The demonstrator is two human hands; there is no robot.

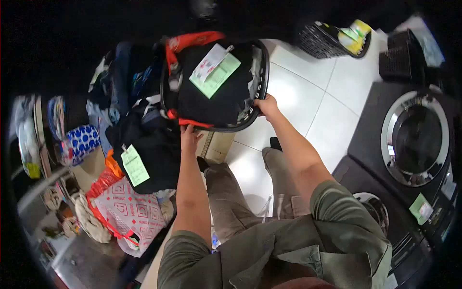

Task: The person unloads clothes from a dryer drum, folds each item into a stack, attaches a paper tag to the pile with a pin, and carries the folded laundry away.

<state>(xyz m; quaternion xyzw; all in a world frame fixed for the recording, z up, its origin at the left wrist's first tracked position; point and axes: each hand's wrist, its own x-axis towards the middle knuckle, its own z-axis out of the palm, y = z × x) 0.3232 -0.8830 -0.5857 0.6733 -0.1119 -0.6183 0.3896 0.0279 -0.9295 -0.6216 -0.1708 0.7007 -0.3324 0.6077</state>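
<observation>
A black laundry basket (263, 86) full of dark clothes (211, 108) is between my two hands. Red fabric (192, 41) shows along its far left edge, and grey fabric lies at its right side. On the clothes rest a green slip (219, 81) and a white slip (210, 63), with a clip at the top. My left hand (190, 135) grips the near left edge of the basket, its fingers partly hidden by the rim. My right hand (266, 105) is closed on the basket's right rim.
Left are piled clothes with a green tag (135, 166), a red and white printed bag (139, 209) and a blue-patterned bag (84, 142). Black front-loading machines (370, 125) stand right. Another black basket (320, 41) is at the back on the white tiled floor (301, 98).
</observation>
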